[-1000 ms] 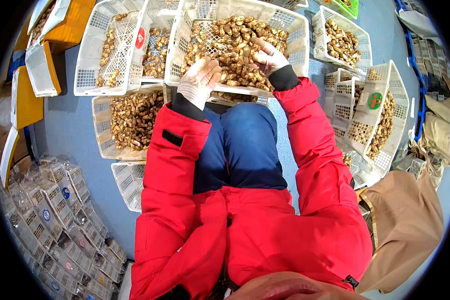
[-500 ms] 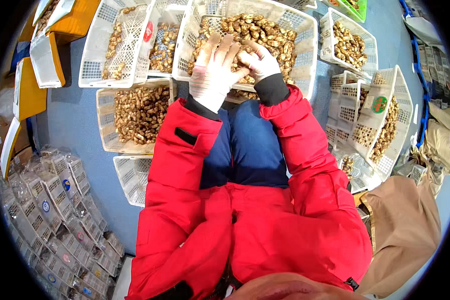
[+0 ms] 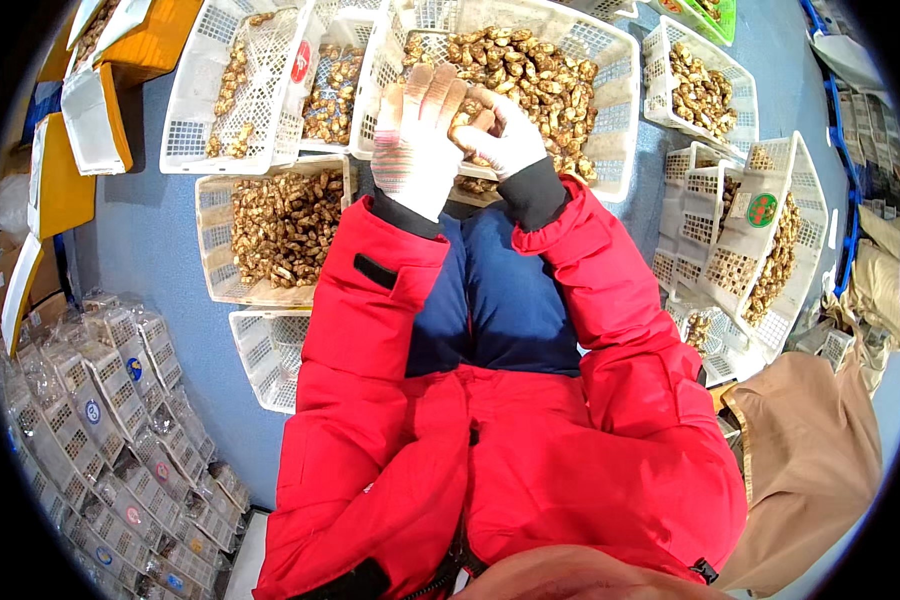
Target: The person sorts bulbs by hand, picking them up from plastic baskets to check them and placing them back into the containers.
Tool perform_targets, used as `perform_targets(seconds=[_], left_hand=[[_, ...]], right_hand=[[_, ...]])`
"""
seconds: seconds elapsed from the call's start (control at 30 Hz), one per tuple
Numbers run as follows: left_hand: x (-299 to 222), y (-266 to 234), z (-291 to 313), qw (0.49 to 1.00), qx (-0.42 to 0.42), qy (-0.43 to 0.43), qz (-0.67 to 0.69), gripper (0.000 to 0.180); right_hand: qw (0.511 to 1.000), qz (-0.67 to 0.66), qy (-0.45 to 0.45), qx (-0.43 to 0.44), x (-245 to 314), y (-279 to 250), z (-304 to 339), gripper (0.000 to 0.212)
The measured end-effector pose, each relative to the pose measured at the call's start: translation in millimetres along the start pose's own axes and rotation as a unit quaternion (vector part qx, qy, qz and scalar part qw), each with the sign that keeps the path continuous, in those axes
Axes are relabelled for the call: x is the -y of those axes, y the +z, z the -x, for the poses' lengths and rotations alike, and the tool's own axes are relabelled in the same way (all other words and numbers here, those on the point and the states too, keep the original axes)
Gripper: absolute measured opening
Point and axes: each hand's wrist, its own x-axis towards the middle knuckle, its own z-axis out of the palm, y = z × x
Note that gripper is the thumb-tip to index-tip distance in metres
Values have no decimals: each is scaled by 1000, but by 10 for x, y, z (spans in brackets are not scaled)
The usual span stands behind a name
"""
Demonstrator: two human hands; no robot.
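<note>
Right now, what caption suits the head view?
Gloved left hand and right hand close together over a white crate of brown, knobbly pieces.

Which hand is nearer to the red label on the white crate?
Left. The left hand is to the right of the red label and lower in the picture; the right hand is farther right, past the left hand.

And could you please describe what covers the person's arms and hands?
The sleeves are red, the left one with a black tab. Both cuffs are black. The left hand and right hand wear white gloves, with reddish stripes on the left one.
</note>
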Motion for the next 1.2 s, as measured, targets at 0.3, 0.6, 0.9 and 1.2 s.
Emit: perform_targets(seconds=[0.3,0.6,0.9,1.2], left_hand=[[35,-112,-20,993,89,-40,-66,45],[97,-234,-114,973,-66,-195,-106,44],[-102,-127,14,973,-140,-71,-170,25],[-1791,-1916,929,887,-406,109,-192,42]], right_hand=[[985,-166,-6,-44,-51,-51,-118,53],[978,176,-97,-46,-25,-63,-4,57],[976,-51,-7,-212,-141,-1030,107,46],[941,-74,100,-316,-535,-2416,652,51]])
